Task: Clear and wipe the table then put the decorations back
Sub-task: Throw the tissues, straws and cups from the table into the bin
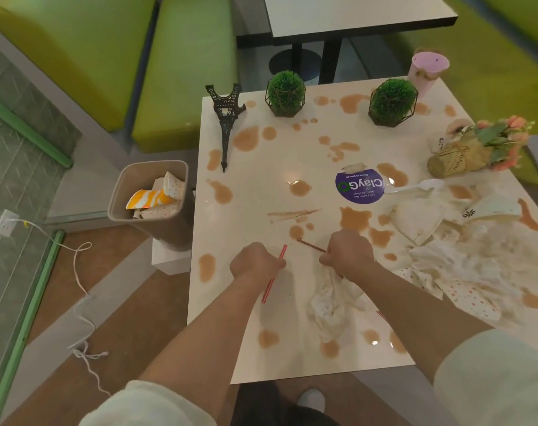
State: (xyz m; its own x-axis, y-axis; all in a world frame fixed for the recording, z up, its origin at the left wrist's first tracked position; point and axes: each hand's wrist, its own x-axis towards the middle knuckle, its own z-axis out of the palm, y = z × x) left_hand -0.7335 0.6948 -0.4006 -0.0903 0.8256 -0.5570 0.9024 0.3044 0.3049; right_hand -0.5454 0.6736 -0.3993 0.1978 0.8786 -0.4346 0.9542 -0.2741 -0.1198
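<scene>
Straw [311,245] end inside fist

Head-worn view, steeply downward, close over table [292,167]

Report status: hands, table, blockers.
Left hand grips red straw. Right hand grips straw and napkin. Table unwiped, spills. Litter and decorations in the way.

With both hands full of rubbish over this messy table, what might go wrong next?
The left hand holds a red straw; the right hand grips another straw with a soggy napkin, which may drip or tear before reaching the bin. Reaching across could knock the tower model over.
</scene>
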